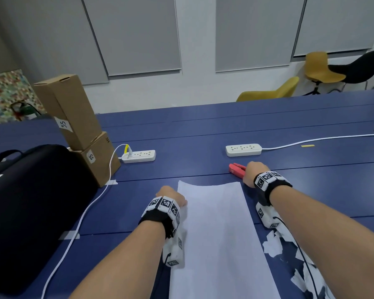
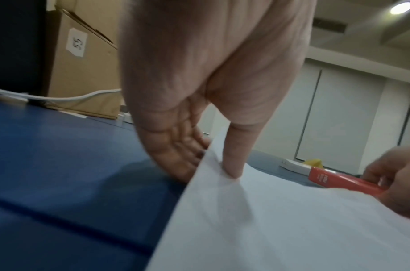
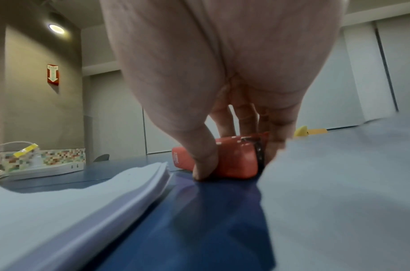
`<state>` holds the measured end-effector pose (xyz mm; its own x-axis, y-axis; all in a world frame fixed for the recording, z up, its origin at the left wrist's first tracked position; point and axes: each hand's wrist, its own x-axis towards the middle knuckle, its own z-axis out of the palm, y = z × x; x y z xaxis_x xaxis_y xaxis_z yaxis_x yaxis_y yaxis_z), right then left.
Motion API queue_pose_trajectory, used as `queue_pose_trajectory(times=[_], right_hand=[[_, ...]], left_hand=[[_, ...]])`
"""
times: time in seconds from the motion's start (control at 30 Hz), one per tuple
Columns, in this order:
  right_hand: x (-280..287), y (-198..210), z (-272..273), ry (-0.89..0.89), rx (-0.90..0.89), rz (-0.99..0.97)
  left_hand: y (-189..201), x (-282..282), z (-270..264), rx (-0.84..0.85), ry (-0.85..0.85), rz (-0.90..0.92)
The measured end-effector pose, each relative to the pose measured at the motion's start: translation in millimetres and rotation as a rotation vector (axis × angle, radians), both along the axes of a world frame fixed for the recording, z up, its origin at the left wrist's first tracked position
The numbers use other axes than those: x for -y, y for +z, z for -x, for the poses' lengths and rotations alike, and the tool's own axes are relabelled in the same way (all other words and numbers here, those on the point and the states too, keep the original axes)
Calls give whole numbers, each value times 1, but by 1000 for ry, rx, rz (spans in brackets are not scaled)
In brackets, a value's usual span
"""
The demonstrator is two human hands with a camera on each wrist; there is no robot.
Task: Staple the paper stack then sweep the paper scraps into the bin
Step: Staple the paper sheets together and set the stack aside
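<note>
A white paper stack lies lengthwise on the blue table in front of me. My left hand is at its far left edge; in the left wrist view the thumb sits on top and the fingers reach under the lifted edge of the paper stack, pinching it. My right hand grips a red stapler just beyond the stack's far right corner. The stapler rests on the table between thumb and fingers. Torn white paper scraps lie right of the stack, under my right forearm.
Two white power strips lie farther back. Stacked cardboard boxes and a black bag fill the left side, with a white cable running along the table. Chairs stand beyond the far edge.
</note>
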<state>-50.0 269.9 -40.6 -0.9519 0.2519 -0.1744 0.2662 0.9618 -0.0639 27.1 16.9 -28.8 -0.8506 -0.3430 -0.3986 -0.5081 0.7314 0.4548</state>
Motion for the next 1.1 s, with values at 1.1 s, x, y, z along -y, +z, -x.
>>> queue_pose_trajectory(times=[1.1], right_hand=[[84,232,-100,787,-405,1262]], left_hand=[[148,1,-89,-955,-145,-767]])
